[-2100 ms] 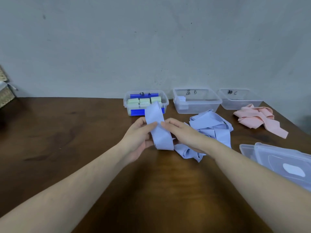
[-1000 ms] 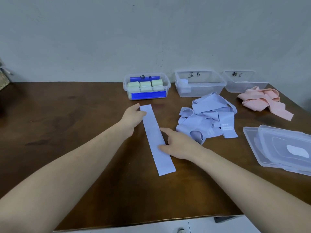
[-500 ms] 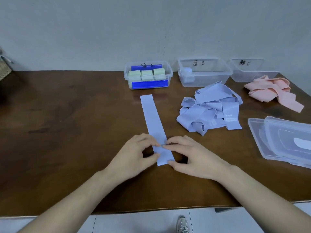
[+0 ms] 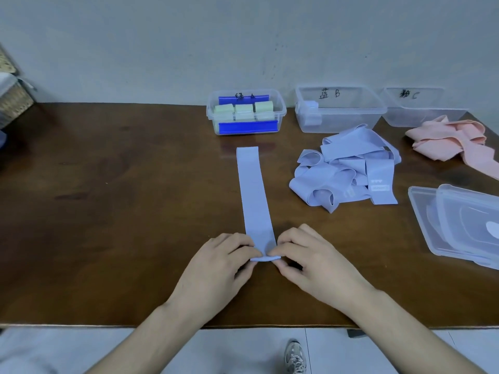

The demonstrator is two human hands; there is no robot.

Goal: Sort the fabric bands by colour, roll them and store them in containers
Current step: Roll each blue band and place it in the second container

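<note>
Brown table against a grey wall.
My left hand and right hand pinch the blue band's rolled near end.

A wicker basket sits at the brown table's far-left edge; a sneaker shows below.

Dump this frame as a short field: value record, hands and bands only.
left hand: pinches near end of flat pale blue fabric band
right hand: pinches same end, first fold started
loose blue band pile: right of flat band
pink band pile: far right
clear container B: one blue roll inside
clear container with green rolls: left of B
</note>
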